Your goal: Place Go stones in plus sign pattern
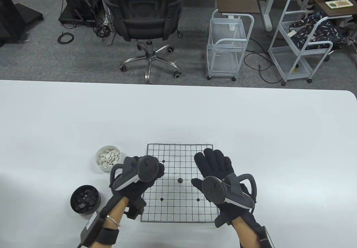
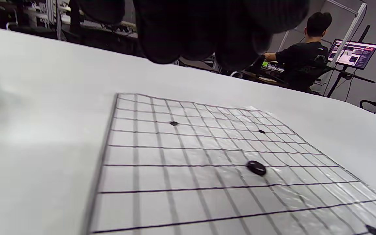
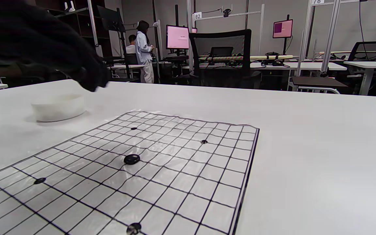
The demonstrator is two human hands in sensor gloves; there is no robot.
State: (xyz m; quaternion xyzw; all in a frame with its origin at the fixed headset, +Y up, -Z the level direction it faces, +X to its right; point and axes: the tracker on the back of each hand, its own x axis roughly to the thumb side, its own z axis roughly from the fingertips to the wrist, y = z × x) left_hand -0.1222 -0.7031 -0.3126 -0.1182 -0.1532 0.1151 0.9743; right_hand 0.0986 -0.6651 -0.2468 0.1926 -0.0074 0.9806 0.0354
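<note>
The paper Go board [image 1: 167, 211] lies on the white table near the front edge. One black stone [image 1: 180, 180] sits on its centre point; it also shows in the left wrist view [image 2: 256, 167] and the right wrist view [image 3: 132, 159]. My left hand [image 1: 159, 170] hovers over the board's left side, fingers [image 2: 204, 32] curled and bunched together; anything between them is hidden. My right hand [image 1: 209, 160] rests flat on the board's right part with fingers spread and nothing in it. The other dark dots on the grid are printed points.
A white bowl [image 1: 108, 158] of white stones stands left of the board's far corner, also in the right wrist view [image 3: 59, 107]. A black bowl [image 1: 85, 199] of black stones stands nearer the front left. An office chair and carts stand beyond the table.
</note>
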